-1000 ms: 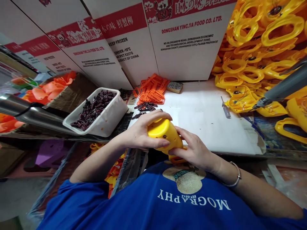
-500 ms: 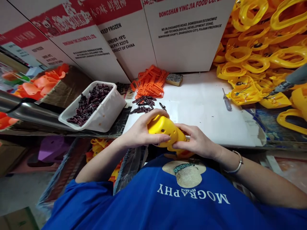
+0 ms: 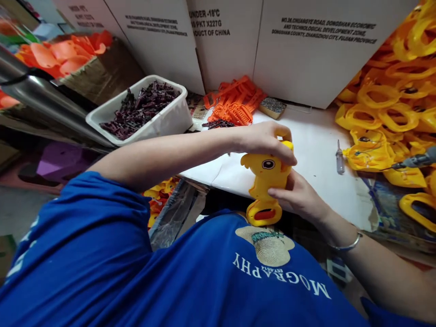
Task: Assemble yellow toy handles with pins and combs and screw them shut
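Head view: I see a glossy yellow toy (image 3: 264, 179) with a round, dark-pupilled eye (image 3: 268, 164) and a looped handle (image 3: 252, 214), upright at the front edge of the white tabletop (image 3: 309, 170). The left hand (image 3: 264, 138) clasps and partly hides its top; the right hand (image 3: 304, 193) grips its side. Beyond lie orange parts (image 3: 238, 109), a tub (image 3: 170, 121) of dark pieces (image 3: 136, 111), a screwdriver (image 3: 339, 161) and heaped yellow shells (image 3: 369, 154)

Head view: we look forward and down from the wearer's head, close above the blue shirt (image 3: 190, 272), past left hand (image 3: 264, 141) and right hand (image 3: 303, 195) to the worktop (image 3: 306, 131) and printed cardboard (image 3: 289, 63).
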### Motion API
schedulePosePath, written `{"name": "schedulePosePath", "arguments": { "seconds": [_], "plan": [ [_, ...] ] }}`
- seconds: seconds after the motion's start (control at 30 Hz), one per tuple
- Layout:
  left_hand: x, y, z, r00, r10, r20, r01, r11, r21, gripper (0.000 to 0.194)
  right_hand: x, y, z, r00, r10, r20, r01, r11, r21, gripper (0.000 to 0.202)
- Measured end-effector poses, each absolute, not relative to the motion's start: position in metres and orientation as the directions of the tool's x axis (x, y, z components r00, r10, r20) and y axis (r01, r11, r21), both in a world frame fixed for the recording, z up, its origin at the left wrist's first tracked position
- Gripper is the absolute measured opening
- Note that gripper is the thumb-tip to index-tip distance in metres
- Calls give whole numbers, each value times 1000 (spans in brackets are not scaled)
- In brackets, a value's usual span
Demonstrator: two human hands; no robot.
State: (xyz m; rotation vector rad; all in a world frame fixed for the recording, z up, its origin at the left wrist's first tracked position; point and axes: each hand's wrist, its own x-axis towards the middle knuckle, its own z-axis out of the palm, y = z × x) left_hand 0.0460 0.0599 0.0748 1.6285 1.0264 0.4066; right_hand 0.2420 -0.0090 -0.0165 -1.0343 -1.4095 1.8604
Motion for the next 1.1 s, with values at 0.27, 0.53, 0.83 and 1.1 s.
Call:
{"name": "schedulePosePath", "arguments": {
  "seconds": [0.27, 0.53, 0.83, 1.1],
  "plan": [
    [44, 80, 51, 655, 710, -258, 327, 42, 944, 32, 245, -10, -27, -564, 771, -296, -13, -367, -930, 70],
    [40, 88, 47, 684, 691, -233, 265, 62, 962, 27, 223, -21, -35, -405, 879, -254, -114, -324, -939, 69],
    [48, 89, 41, 467, 835, -291, 227, 205, 952, 22, 248, 3, -22, -498, 782, -375, -119, -490, -863, 65],
    [52, 58, 25, 486, 812, -324, 146, 290, 946, 25, 260, -12, -21, -540, 715, -445, 5, -526, -850, 73]
  ]
}}
